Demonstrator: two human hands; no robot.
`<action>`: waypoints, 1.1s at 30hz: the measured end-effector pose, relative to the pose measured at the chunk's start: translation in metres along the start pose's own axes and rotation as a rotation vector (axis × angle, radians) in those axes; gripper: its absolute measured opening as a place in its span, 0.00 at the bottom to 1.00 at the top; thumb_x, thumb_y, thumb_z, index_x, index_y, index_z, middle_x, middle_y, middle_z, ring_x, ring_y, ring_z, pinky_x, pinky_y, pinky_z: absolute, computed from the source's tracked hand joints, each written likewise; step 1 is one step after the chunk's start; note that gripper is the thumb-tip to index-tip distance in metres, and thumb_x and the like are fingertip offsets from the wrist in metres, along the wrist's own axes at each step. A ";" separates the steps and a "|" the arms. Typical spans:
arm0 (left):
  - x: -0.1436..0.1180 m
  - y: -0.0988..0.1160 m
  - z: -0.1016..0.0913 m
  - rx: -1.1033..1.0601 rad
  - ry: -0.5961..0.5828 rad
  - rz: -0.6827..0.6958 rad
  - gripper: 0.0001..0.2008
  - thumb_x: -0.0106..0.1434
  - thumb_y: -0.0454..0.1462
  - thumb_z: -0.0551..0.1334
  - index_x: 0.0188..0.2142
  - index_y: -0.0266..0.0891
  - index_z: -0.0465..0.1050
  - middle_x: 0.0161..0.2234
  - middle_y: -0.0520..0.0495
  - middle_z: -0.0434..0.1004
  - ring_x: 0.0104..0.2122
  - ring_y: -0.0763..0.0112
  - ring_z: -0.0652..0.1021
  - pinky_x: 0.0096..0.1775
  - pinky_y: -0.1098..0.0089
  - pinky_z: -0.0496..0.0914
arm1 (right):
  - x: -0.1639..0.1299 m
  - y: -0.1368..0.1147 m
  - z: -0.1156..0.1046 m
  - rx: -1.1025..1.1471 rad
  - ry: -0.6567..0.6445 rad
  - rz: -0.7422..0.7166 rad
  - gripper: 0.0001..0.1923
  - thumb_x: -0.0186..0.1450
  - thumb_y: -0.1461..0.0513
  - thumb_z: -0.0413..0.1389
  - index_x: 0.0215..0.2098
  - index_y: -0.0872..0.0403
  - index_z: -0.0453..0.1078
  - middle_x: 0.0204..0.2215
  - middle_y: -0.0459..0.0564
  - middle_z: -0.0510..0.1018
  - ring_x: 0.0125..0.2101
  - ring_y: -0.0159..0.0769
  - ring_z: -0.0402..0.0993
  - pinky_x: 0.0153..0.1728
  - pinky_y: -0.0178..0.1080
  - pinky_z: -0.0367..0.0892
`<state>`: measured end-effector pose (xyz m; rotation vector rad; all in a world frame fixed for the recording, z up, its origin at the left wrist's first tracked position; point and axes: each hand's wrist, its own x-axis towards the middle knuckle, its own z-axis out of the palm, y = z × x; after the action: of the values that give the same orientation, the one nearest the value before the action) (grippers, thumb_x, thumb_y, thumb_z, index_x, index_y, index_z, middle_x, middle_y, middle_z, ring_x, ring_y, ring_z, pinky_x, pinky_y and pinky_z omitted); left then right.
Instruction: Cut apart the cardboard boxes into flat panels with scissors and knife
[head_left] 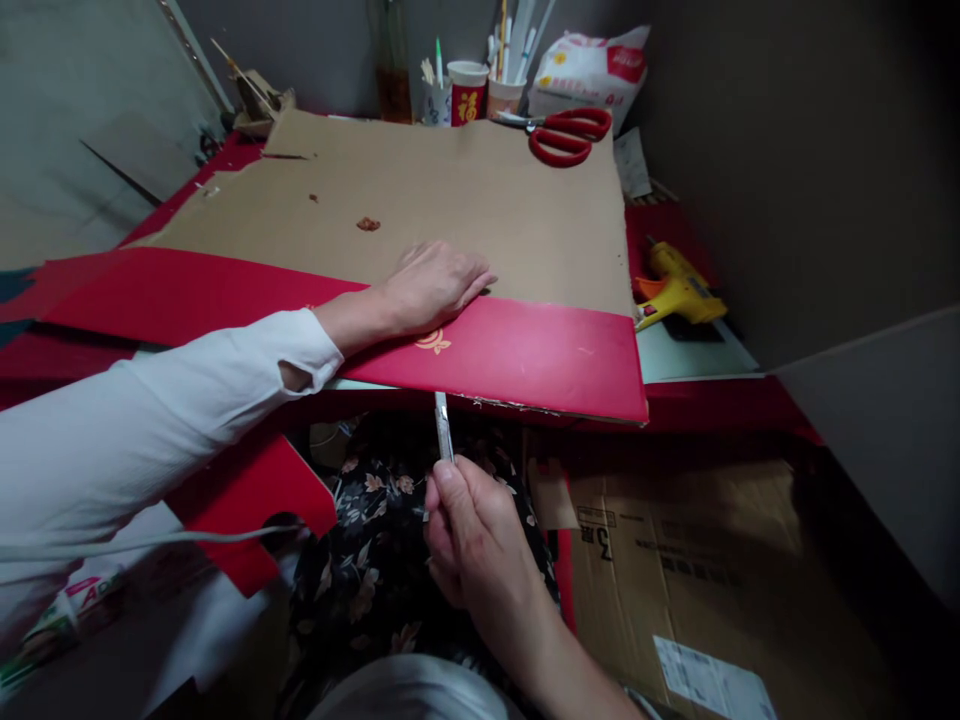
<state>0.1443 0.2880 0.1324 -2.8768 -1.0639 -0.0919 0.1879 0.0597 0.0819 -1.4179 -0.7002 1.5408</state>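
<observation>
Overall: seen from above, a person works at a cluttered red table, both bare hands on a cutting job.
Sheet: large flat sheet of brown cardboard with a glossy red band along its near edge [480, 345] lies across the table, the band overhanging the near side.
Left hand: left hand [435, 285], in a white sleeve, lies flat and open on the sheet, palm down, where brown meets red, gripping nothing.
Right hand: right hand [469, 535] is closed around a slim silver utility knife [443, 425], thumb along the handle, blade tip up and touching the sheet's near edge.
Doing it well: judging by the pose, a clean cut calls for firm downward pressure from the flat hand, with its fingers well to the side of the blade's line, and a steady, shallow stroke away from the body.
Edges: the near right stretch of the red band looks slightly ragged; whether the blade has entered the board cannot be told.
Room: bare brown cardboard runs far ahead of the blade.
Far clutter: red-handled scissors [568, 135] rest on the far right corner; cups of pens and brushes [480, 85] stand beyond.
Right clutter: yellow glue gun [679, 288] lies just beside the sheet.
Below: printed brown carton [712, 580] fills the near right.
</observation>
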 end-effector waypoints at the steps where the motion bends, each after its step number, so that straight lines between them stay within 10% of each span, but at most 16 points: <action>1: 0.000 0.000 0.000 -0.006 0.001 0.003 0.25 0.75 0.45 0.42 0.48 0.40 0.76 0.41 0.38 0.82 0.41 0.55 0.80 0.41 0.63 0.66 | 0.000 -0.002 -0.001 0.024 -0.009 0.010 0.23 0.70 0.43 0.51 0.28 0.50 0.63 0.12 0.35 0.55 0.11 0.24 0.45 0.12 0.30 0.44; 9: 0.008 0.000 -0.004 -0.084 -0.013 -0.067 0.25 0.75 0.43 0.44 0.47 0.33 0.78 0.42 0.35 0.81 0.44 0.53 0.80 0.45 0.63 0.67 | 0.004 -0.025 -0.012 0.206 -0.111 0.052 0.18 0.70 0.49 0.52 0.28 0.51 0.61 0.12 0.31 0.54 0.11 0.20 0.40 0.10 0.24 0.45; 19: 0.028 0.037 -0.027 -0.330 0.030 -0.065 0.22 0.74 0.43 0.47 0.41 0.33 0.76 0.37 0.34 0.79 0.36 0.59 0.77 0.39 0.64 0.63 | -0.011 -0.046 -0.086 0.105 -0.228 0.051 0.17 0.71 0.50 0.56 0.33 0.54 0.68 0.14 0.33 0.56 0.12 0.21 0.41 0.10 0.24 0.44; 27: 0.034 0.014 -0.041 -0.660 -0.399 0.110 0.17 0.56 0.49 0.67 0.26 0.38 0.68 0.22 0.52 0.66 0.22 0.73 0.64 0.28 0.68 0.54 | 0.004 -0.033 -0.075 0.109 -0.238 0.004 0.19 0.72 0.47 0.53 0.32 0.53 0.66 0.13 0.33 0.57 0.10 0.21 0.44 0.10 0.25 0.46; 33: 0.035 0.013 -0.038 -0.807 -0.449 0.024 0.13 0.57 0.44 0.67 0.27 0.37 0.70 0.22 0.51 0.67 0.21 0.74 0.65 0.28 0.69 0.55 | 0.000 -0.036 -0.066 0.116 -0.216 0.062 0.19 0.71 0.47 0.51 0.30 0.52 0.63 0.13 0.33 0.56 0.11 0.21 0.45 0.10 0.24 0.47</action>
<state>0.1779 0.2970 0.1724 -3.7613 -1.2872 0.1818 0.2608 0.0650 0.1012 -1.2091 -0.6879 1.7716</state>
